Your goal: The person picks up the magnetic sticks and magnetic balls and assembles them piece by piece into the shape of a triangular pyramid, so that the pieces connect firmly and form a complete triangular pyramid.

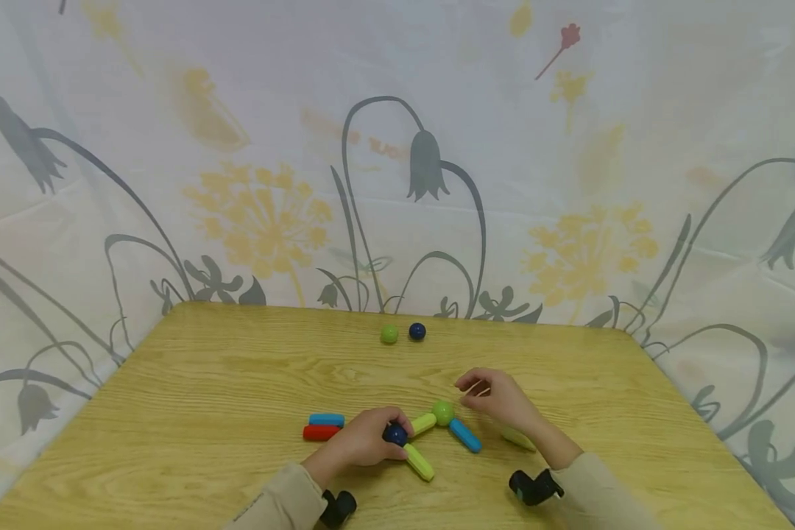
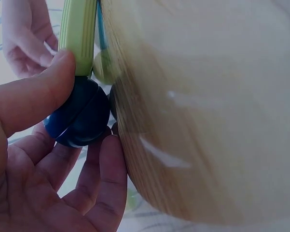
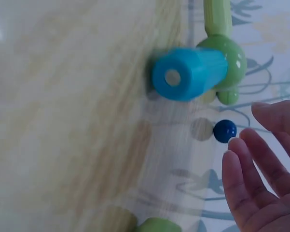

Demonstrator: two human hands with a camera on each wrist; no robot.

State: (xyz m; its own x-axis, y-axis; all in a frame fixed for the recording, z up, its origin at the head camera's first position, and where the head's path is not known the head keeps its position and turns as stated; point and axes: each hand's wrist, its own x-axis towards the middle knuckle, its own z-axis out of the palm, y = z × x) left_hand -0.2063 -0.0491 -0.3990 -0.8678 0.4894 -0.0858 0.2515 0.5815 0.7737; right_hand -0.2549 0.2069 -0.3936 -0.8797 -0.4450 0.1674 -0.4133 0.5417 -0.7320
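My left hand (image 1: 369,437) grips a dark blue ball (image 1: 395,434) between thumb and fingers. A yellow-green stick (image 1: 419,462) extends from this ball toward the front; in the left wrist view the ball (image 2: 79,113) meets a ribbed yellow-green stick (image 2: 78,36). Another yellow-green stick (image 1: 424,425) runs between the dark blue ball and a light green ball (image 1: 442,413). From the light green ball a blue stick (image 1: 465,435) points toward the front right. My right hand (image 1: 500,397) hovers beside the light green ball, fingers loosely bent and holding nothing.
A blue stick (image 1: 327,419) and a red stick (image 1: 321,433) lie left of my left hand. One yellow-green stick (image 1: 518,439) lies partly under my right wrist. Farther back sit a green ball (image 1: 389,334) and a dark blue ball (image 1: 417,332), near the patterned curtain (image 1: 397,243).
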